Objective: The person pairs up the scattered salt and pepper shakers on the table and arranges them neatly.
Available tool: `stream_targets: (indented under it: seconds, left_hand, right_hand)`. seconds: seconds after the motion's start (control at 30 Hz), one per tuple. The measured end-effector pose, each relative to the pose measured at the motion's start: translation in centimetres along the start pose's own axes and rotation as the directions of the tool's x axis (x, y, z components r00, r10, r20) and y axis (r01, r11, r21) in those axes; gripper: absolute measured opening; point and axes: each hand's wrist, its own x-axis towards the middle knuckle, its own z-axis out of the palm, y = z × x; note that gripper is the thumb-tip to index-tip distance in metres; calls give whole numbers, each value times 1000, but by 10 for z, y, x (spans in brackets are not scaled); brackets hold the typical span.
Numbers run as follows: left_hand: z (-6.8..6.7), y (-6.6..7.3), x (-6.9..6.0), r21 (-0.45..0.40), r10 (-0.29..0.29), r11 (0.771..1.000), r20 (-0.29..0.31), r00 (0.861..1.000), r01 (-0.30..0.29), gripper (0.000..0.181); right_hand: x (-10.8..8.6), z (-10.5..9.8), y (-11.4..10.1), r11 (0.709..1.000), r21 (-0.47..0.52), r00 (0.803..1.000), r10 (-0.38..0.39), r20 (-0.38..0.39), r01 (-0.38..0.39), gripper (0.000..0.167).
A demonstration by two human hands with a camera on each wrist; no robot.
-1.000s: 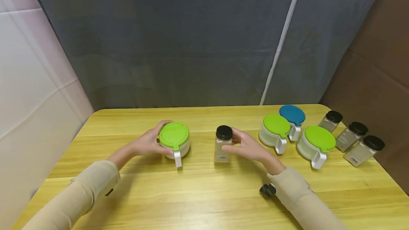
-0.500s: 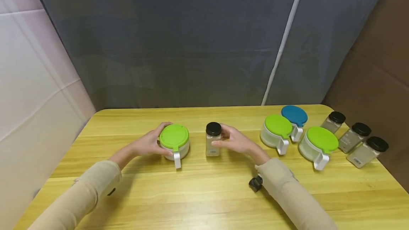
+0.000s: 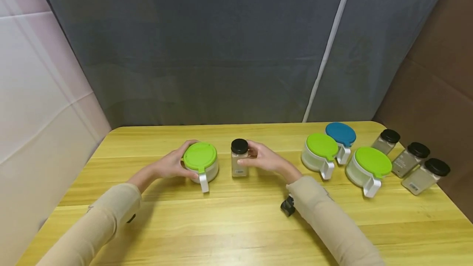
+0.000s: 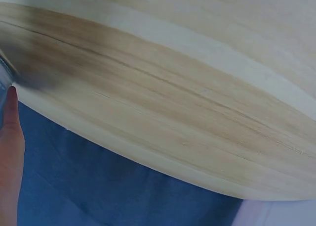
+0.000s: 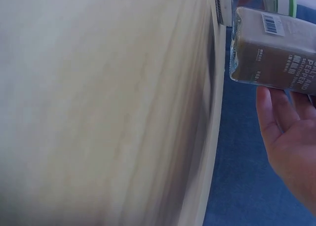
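Note:
In the head view my left hand (image 3: 172, 165) grips a round clear seasoning pot (image 3: 200, 161) with a green lid and white handle, its thumb near the handle. My right hand (image 3: 267, 158) holds an upright square seasoning shaker (image 3: 239, 163) with a black cap, just right of that pot. In the right wrist view, "pepper" is legible on the shaker (image 5: 276, 50), and fingers (image 5: 284, 112) lie along its side. Only part of the left hand (image 4: 11, 152) and an edge of the pot show in the left wrist view.
Right of my hands stand two green-lidded pots (image 3: 321, 151) (image 3: 367, 169) and a blue-lidded pot (image 3: 340, 134). Several black-capped shakers (image 3: 410, 159) line the table's right edge. A dark curtain (image 3: 207, 52) hangs behind the wooden table (image 3: 207, 225).
My right hand has moved left with the shaker, bringing it closer to the green-lidded pot. My left hand stays around the pot, almost still.

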Motion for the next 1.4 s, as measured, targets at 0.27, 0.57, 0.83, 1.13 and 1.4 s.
stream_targets:
  seconds: [0.27,0.57,0.83,1.13,1.4]
  left_hand:
    - [-6,-2,4,-53,-16,998,45,999,18,88]
    - [-9,-2,4,-79,-53,995,49,997,56,91]
    - [-11,-5,5,-68,-77,995,11,997,78,89]
    - [-14,-11,3,-91,-90,992,-29,996,87,86]
    - [-17,-14,1,-114,-106,988,-53,993,99,86]
  right_hand:
    - [11,4,1,998,24,998,62,2,-62,50]
    - [20,10,5,997,18,997,73,-9,-73,50]
    - [29,14,6,996,-2,996,86,-15,-86,52]
    - [48,20,37,998,1,997,65,-50,-65,52]
    - [57,29,34,998,15,996,61,-64,-61,55]
